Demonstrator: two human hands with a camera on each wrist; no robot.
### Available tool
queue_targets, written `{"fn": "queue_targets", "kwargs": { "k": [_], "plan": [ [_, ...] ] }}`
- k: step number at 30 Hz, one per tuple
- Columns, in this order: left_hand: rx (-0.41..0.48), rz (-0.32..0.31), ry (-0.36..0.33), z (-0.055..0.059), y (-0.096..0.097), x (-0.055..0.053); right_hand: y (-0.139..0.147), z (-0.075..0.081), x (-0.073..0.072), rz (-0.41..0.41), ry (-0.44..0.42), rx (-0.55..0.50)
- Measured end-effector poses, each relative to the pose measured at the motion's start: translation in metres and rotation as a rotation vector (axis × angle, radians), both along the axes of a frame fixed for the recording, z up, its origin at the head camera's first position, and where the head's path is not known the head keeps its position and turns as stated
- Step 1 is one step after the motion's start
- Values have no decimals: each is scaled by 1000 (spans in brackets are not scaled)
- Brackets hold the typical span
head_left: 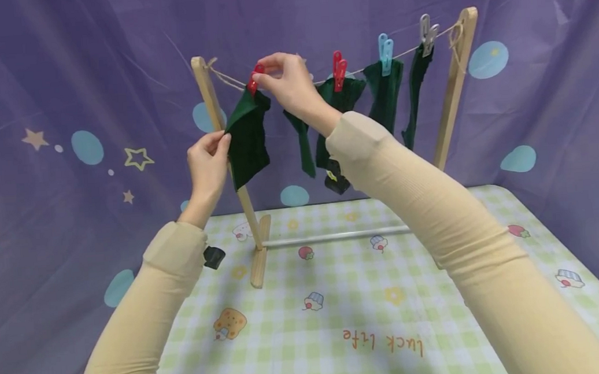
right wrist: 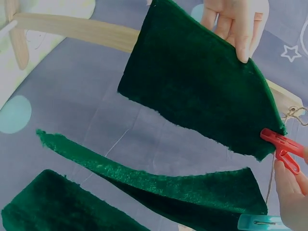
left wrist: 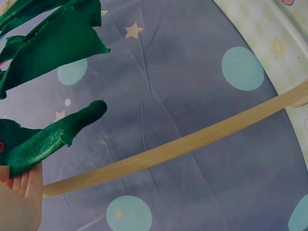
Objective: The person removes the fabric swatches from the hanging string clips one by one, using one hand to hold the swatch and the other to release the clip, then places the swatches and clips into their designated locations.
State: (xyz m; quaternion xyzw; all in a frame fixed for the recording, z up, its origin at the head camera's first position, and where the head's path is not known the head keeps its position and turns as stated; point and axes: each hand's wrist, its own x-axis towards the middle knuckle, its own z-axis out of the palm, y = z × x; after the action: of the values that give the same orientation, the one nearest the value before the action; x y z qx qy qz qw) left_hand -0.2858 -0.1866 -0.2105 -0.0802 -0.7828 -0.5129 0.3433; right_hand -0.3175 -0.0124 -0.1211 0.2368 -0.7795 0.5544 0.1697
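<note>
The green cloth (head_left: pixel 248 147) hangs by the string (head_left: pixel 407 52), close to the wooden post (head_left: pixel 209 95). The left hand (head_left: pixel 208 164) pinches its side edge — most of the cloth hangs down past the fingers. The right hand (head_left: pixel 295 86) pinches a red clip (right wrist: pixel 281 140), and the clip bites the cloth's top corner. The cloth is dark green and looks soft, with a rough, wavy edge.

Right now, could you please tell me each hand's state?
Left hand: closed, pinching a green cloth.
Right hand: closed, pinching the red clothespin on that cloth.
</note>
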Motion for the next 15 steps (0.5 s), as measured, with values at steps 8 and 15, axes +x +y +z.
{"fn": "queue_targets", "kwargs": {
  "k": [8, 15],
  "plan": [
    [-11, 12, 5, 4, 0, 2, 0, 2, 4, -53, 64, -35],
    [-19, 5, -21, 4, 0, 6, 1, 3, 7, -87, 84, -57]
  ]
}}
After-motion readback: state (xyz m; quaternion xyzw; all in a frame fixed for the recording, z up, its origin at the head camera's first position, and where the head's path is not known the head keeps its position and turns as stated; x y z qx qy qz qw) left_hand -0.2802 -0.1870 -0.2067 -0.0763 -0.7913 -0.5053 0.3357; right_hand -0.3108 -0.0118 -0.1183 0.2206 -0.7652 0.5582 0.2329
